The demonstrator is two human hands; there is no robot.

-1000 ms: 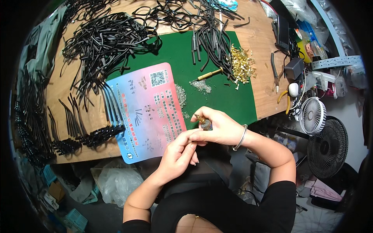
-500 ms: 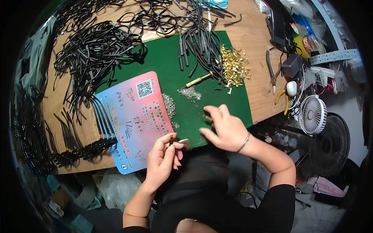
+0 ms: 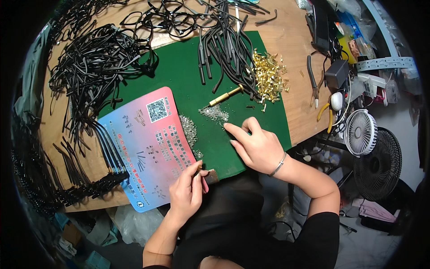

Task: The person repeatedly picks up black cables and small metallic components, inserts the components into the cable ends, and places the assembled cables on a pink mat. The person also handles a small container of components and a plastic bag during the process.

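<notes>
My left hand (image 3: 186, 193) is at the mat's near edge, its fingers pinched around a small dark and brass-coloured piece (image 3: 199, 167), mostly hidden. A brown textured block (image 3: 211, 176) lies beside those fingers. My right hand (image 3: 259, 150) reaches over the green mat (image 3: 210, 150). Its index finger stretches down to the edge of a small heap of tiny silver metal parts (image 3: 217, 113), with the thumb apart below. A brass screwdriver (image 3: 226, 95) lies just beyond that heap. Another silver heap (image 3: 189, 130) borders a pink and blue printed sheet (image 3: 148, 148).
Black glasses temples (image 3: 96, 62) are piled at the left, more temples (image 3: 228, 49) at the back. Glasses frames (image 3: 172, 20) lie behind. Gold-coloured metal pieces (image 3: 268, 76) sit on the mat's right. Pliers (image 3: 314, 85), a white fan (image 3: 359, 133) and a black fan (image 3: 377, 163) are farther right.
My right hand has shifted slightly left, and its index finger has come down to the silver heap. A small brass-coloured thing by its fingers no longer shows. My left hand keeps its pinch.
</notes>
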